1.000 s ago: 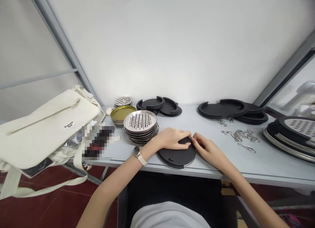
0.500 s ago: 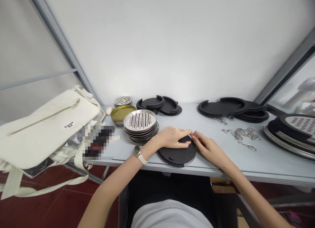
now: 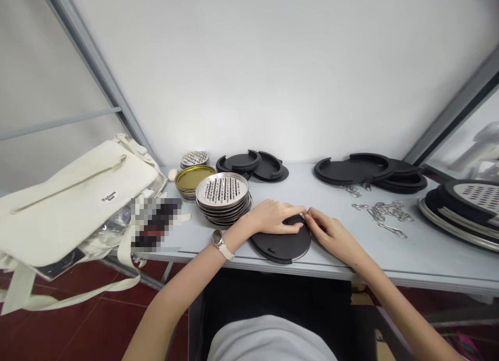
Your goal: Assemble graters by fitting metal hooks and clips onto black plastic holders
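Observation:
A black round holder (image 3: pixel 283 245) lies near the front edge of the table, a thin pale rim showing at its lower right. My left hand (image 3: pixel 276 217) rests over its far part, thumb and fingers gripping it and the index finger reaching the right edge. At that same edge, the fingertips of my right hand (image 3: pixel 329 233) are pinched together, almost touching the left index finger. Whatever sits between them is too small to make out. Close to my left wrist stands a stack of round metal grater plates (image 3: pixel 222 190).
Gold round lids (image 3: pixel 194 178) stand behind the grater stack. More black holders lie along the wall at centre (image 3: pixel 268 167) and right (image 3: pixel 335 171). Loose metal carabiner clips (image 3: pixel 385 211) are scattered to the right, before stacked graters (image 3: pixel 475 194). A cream bag (image 3: pixel 78 200) is at left.
Both hands stay at the holder's right edge, with hardly any movement. The view has shifted very slightly.

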Action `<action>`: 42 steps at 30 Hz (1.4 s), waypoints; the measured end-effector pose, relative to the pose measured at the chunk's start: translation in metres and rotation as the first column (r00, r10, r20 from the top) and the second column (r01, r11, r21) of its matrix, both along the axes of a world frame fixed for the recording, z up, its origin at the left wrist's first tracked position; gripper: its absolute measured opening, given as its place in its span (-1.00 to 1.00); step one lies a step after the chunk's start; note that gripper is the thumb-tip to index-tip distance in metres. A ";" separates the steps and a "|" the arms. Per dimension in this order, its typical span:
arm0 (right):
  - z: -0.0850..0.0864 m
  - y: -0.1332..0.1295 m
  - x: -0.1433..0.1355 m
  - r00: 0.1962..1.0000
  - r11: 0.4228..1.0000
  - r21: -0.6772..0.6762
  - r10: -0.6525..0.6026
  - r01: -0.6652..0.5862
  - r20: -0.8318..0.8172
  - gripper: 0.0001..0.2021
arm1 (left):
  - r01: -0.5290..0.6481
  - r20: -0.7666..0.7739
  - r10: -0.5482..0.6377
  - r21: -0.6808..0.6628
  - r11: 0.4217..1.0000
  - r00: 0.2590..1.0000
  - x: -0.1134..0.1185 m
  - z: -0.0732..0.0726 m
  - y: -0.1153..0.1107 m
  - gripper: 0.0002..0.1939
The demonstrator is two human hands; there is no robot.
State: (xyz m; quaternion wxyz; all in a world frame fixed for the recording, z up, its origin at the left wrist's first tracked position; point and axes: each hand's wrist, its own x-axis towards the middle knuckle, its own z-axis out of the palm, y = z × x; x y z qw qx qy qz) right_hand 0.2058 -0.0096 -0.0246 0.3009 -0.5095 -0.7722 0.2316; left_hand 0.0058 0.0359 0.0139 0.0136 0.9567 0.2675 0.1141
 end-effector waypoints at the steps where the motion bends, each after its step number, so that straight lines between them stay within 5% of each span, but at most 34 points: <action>1: 0.000 0.000 0.000 1.000 1.000 0.001 0.002 -0.002 -0.003 -0.71 | 0.003 0.003 -0.003 0.001 1.000 1.000 0.000 0.000 0.000 -0.65; 42: 0.001 -0.002 -0.002 0.999 1.000 0.012 -0.001 0.001 -0.040 -0.77 | 0.022 0.059 -0.021 -0.015 1.000 0.998 0.000 -0.003 0.001 -0.74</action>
